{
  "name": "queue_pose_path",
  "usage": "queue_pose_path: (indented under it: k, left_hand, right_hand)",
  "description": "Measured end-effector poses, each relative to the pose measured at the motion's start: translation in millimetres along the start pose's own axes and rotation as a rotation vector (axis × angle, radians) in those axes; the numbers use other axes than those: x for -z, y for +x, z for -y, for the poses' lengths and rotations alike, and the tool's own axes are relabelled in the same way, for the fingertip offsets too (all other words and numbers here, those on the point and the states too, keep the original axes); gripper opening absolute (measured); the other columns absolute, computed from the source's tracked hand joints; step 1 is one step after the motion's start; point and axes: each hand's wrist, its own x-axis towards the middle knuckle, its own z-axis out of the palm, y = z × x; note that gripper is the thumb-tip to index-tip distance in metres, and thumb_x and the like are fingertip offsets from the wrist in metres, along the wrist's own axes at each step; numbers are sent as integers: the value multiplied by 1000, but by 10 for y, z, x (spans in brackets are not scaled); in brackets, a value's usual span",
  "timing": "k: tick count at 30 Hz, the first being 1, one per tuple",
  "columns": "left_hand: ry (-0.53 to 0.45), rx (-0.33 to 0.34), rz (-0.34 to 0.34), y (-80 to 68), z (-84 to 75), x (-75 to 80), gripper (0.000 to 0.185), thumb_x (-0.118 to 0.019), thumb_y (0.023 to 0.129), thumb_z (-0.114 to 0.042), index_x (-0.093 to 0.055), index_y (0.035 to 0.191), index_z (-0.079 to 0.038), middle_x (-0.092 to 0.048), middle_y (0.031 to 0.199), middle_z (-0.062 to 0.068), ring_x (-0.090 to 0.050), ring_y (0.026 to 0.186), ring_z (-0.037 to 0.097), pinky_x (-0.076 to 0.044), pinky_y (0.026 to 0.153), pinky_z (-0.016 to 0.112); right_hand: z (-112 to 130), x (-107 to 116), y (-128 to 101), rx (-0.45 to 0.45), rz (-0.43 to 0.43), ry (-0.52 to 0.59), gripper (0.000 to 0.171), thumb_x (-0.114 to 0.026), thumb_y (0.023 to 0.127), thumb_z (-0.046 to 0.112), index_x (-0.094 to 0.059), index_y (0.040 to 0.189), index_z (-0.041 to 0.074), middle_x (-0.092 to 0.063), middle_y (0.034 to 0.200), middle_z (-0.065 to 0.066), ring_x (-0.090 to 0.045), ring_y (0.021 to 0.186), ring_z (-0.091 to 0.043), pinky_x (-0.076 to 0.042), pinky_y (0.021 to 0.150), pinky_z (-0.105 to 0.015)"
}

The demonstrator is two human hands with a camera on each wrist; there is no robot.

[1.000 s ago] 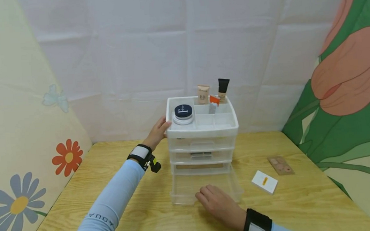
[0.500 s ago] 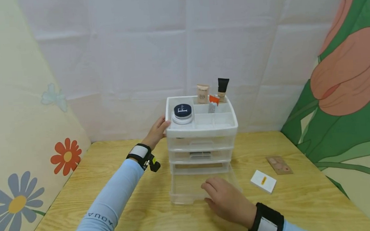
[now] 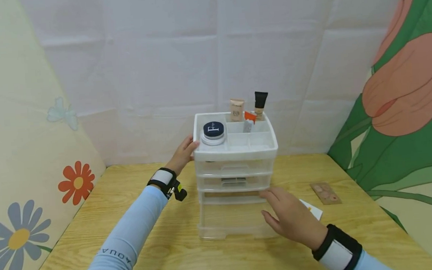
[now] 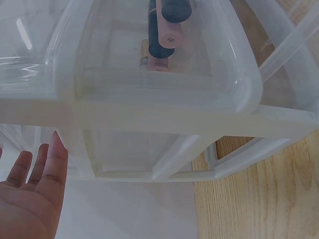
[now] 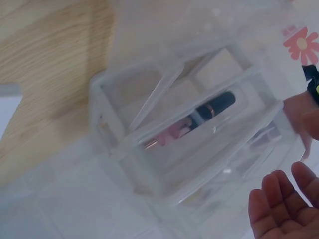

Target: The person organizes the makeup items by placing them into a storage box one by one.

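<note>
Left hand [image 3: 183, 153]: arm stretched forward, fingers straight and laid flat against the upper left side of the clear plastic organizer [image 3: 236, 166]; it grips nothing. The left wrist view confirms extended fingers [image 4: 47, 162] beside the organizer's wall.

Right hand [image 3: 290, 216]: held over the right front corner of the pulled-out bottom drawer [image 3: 231, 222], fingers loosely extended and relaxed, nothing held. Whether it touches the drawer rim cannot be told.

Location: the organizer stands upright at the middle of the wooden desk [image 3: 96, 223], against the rear backdrop.

Count:
- Drawers: three; the upper two pushed in, the bottom one drawn out toward the viewer.
- Top tray: one round jar [image 3: 213, 132] with a dark lid in the left compartment; two tubes standing at the back, one beige [image 3: 237, 109] and one with a black cap [image 3: 260, 104]; one small orange-capped item [image 3: 249, 121] between them.
- On the desk to the right: one white box [image 3: 313, 209], partly hidden by the right hand, and one brown card [image 3: 325, 192] farther back.
- Lipstick-like items show inside a drawer in the wrist views; the number is unclear.

Change: one second ago the right hand lay at the drawer's front centre; it has moved to the right corner. The left hand, organizer and drawer are unchanged.
</note>
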Motion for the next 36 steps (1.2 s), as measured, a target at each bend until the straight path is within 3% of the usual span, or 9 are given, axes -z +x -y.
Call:
queue_pose_path:
  k: [5, 12, 21, 26, 36]
  left_hand:
    - [-15, 17, 8, -8, -27, 0, 50, -40, 93, -26, -25, 138, -9, -38, 130, 14, -45, 106, 25, -44, 84, 40]
    - [10, 5, 31, -108, -197, -54, 50, -36, 94, -23, -22, 138, -3, -34, 132, 18, -43, 109, 27, -42, 86, 41]
    - [14, 22, 38, -136, -247, -77, 51, -35, 94, -22, -20, 138, -2, -33, 133, 19, -42, 110, 28, -42, 87, 40]
    - [13, 19, 40, -119, -228, -69, 51, -36, 94, -23, -20, 138, -2, -33, 133, 19, -43, 109, 28, -43, 86, 40]
    - [-2, 13, 13, 11, -9, 16, 50, -40, 93, -30, -27, 137, -11, -38, 130, 12, -45, 108, 26, -44, 84, 40]
  right_hand:
    - [-180, 97, -48, -40, 24, 0, 38, -59, 79, 26, -51, 109, 3, -51, 105, -8, -49, 95, -19, -47, 75, -35]
    - [-491, 138, -148, -103, 56, 32, 47, -71, 68, 17, -50, 108, 2, -51, 101, -7, -49, 93, -20, -46, 72, -34]
    - [-771, 97, -363, -311, 280, -22, 52, -71, 69, 31, -53, 109, 4, -54, 102, -7, -54, 88, -21, -47, 67, -35]
    - [-933, 33, -491, -382, 351, -11, 54, -71, 69, 31, -54, 109, 0, -55, 99, -10, -54, 86, -24, -45, 68, -40]
    - [-1165, -128, -682, -506, 480, 25, 61, -72, 66, 38, -54, 108, -3, -56, 96, -11, -50, 90, -31, -37, 77, -48]
